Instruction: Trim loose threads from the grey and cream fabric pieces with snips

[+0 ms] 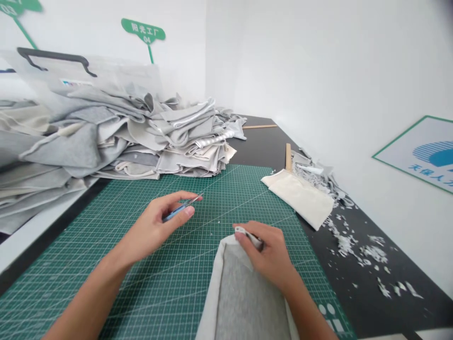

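My left hand [169,218] is closed around slim blue-handled snips [180,209]. Their thin metal tip points up and to the right, over the green cutting mat [148,278], apart from the cloth. At the near edge of the mat lies a grey fabric piece [247,297] with a pale folded border, its lower end cut off by the frame. My right hand [264,245] pinches the upper right corner of this piece between thumb and fingers. A bit of the pale edge is bunched up in that grip. The underside of the fabric is hidden.
A big heap of grey and cream fabric pieces [116,132] lies at the back left, before a clear plastic box [116,71]. To the right, a folded cream cloth [300,196], a wooden stick [288,158] and scattered fabric scraps [347,243] lie by the wall.
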`<state>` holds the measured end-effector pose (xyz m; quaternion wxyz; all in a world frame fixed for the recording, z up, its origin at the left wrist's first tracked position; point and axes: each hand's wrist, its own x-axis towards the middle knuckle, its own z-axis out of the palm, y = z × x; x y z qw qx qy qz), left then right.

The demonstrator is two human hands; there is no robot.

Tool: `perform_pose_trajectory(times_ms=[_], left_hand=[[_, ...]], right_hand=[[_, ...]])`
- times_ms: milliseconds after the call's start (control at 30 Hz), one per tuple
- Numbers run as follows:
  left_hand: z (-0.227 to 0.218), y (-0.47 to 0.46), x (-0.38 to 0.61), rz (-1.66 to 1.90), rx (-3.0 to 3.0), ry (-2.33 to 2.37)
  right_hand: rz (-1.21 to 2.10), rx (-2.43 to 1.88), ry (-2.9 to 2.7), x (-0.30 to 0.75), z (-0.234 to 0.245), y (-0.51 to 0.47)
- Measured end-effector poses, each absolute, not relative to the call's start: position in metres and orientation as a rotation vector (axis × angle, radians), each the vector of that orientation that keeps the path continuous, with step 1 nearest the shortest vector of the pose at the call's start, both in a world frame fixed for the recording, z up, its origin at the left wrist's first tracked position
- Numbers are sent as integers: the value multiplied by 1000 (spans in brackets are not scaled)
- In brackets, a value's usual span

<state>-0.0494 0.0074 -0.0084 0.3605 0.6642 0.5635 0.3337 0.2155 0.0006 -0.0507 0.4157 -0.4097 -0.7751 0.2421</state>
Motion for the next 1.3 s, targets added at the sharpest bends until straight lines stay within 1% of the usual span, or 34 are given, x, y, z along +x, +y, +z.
perform_pose_trajectory(times_ms=[100, 200, 267, 333, 400, 433, 500, 567, 633, 767, 900, 1067, 1300], left_hand=[[-12, -1, -57, 815, 1773, 1536], [-17, -9, -59, 822, 1824, 1581], [-19, -13, -60, 847, 1839, 1584], [-20, -15, -61, 849, 1834, 1602], [-19, -15, -62, 841, 1815, 1635], [-19, -15, -63, 844, 1807, 1646], [-17, -16, -64, 859, 1801, 1657], [-16, -17, -66, 874, 1793, 1661], [-16, -18, -67, 871, 1785, 1663], [-18, -20, -68, 858, 1793, 1652], [-20, -21, -67, 855, 1825, 1643], [-21, -23, -69, 857, 1819, 1650], [-19, -23, -67, 864, 1810, 1629]], right_hand=[[565, -1379, -1830, 228, -57, 12], [496, -1631, -1871, 236, -62, 18], [328, -1627, -1946, 234, -58, 17], [113, -1497, -2010, 224, -49, 15], [21, -1343, -2088, 210, -37, 15], [62, -1297, -2149, 202, -33, 18], [249, -1276, -2286, 187, -29, 26], [414, -1297, -2375, 178, -34, 38], [476, -1288, -2411, 174, -44, 49], [519, -1239, -2400, 175, -64, 58], [505, -1169, -2380, 176, -74, 53], [466, -1079, -2407, 174, -68, 43], [531, -948, -2569, 169, -56, 32]])
